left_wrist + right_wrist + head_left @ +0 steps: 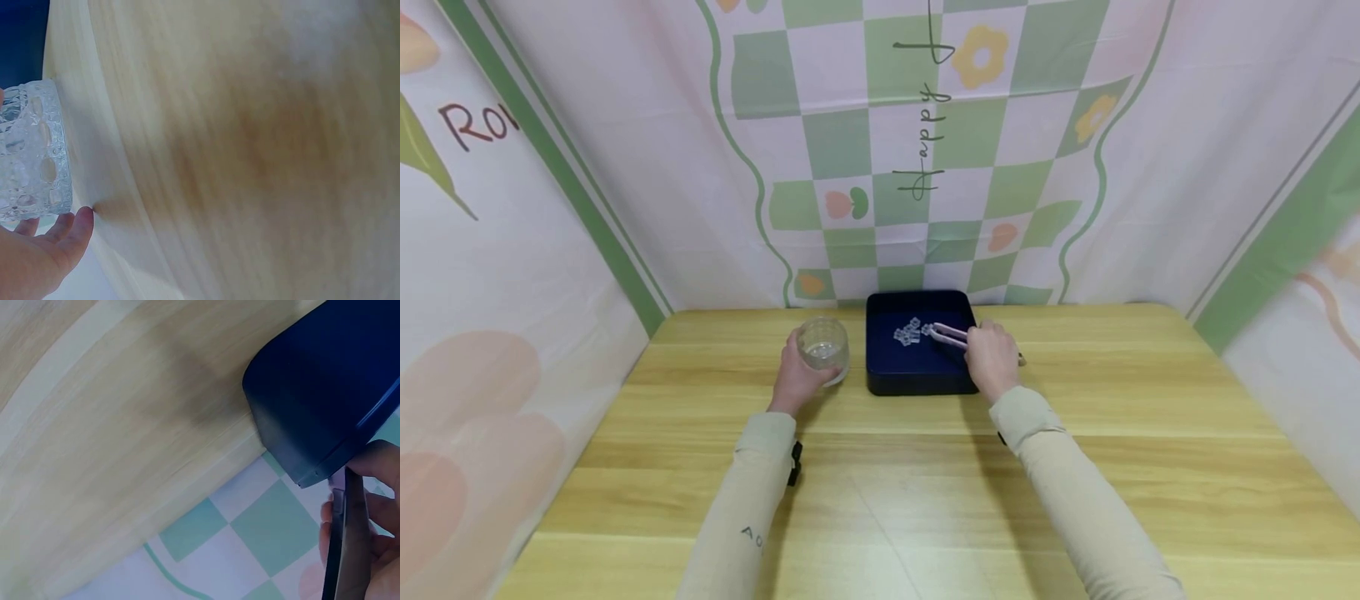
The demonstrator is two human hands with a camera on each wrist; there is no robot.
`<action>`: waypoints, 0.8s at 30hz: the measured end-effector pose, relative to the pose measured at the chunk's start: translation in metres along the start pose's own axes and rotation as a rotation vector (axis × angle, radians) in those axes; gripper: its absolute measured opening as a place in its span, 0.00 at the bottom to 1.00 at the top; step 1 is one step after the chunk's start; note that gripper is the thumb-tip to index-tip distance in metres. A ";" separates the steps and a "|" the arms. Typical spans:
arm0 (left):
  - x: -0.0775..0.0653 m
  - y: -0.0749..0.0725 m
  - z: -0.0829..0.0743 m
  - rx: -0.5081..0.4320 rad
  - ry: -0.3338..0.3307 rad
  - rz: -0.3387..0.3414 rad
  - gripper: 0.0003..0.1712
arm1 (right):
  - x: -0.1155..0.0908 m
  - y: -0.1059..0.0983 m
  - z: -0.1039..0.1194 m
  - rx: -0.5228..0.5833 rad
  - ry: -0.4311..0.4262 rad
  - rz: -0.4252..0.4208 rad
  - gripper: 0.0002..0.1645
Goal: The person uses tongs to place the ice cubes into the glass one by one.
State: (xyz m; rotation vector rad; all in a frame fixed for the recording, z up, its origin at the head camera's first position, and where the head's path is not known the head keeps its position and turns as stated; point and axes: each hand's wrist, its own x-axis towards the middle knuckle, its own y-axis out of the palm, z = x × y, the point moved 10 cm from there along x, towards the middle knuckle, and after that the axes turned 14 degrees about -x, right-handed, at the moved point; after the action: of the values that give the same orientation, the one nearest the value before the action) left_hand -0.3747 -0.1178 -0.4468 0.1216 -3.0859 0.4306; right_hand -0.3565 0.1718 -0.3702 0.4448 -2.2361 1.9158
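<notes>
My left hand (794, 377) grips a clear drinking glass (826, 353), thumb across its near side. In the left wrist view the glass (34, 150) shows a patterned, dimpled wall, with fingertips of the hand (47, 259) along it. My right hand (992, 360) holds a pair of tongs (953, 336) over the right side of a dark blue tray (921, 384). The tong tips are at a clear cube (927, 330), beside a small heap of clear ice-like cubes (907, 334). In the right wrist view the tongs' dark handle (353, 537) shows between the fingers; their tips are hidden.
The tray stands at the back of a wooden table (880, 492), close to a hanging cloth (910, 142) with green checks and flowers. More printed cloth (490, 275) hangs on the left. The glass is just left of the tray.
</notes>
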 end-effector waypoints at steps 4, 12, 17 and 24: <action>-0.001 0.000 0.000 0.003 -0.001 0.001 0.57 | -0.001 -0.004 0.001 0.031 -0.008 -0.053 0.08; 0.000 -0.001 -0.001 -0.001 0.003 -0.001 0.57 | -0.001 -0.015 0.004 0.094 -0.033 -0.170 0.11; -0.001 -0.001 -0.002 -0.007 0.001 -0.002 0.57 | -0.001 -0.020 0.007 0.105 -0.057 -0.205 0.09; 0.000 0.000 -0.001 0.001 -0.002 -0.002 0.57 | -0.002 -0.020 0.011 0.086 -0.088 -0.206 0.11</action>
State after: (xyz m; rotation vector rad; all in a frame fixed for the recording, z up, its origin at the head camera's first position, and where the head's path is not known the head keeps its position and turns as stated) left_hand -0.3744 -0.1173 -0.4457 0.1245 -3.0874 0.4319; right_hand -0.3468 0.1584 -0.3539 0.7545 -2.0708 1.9239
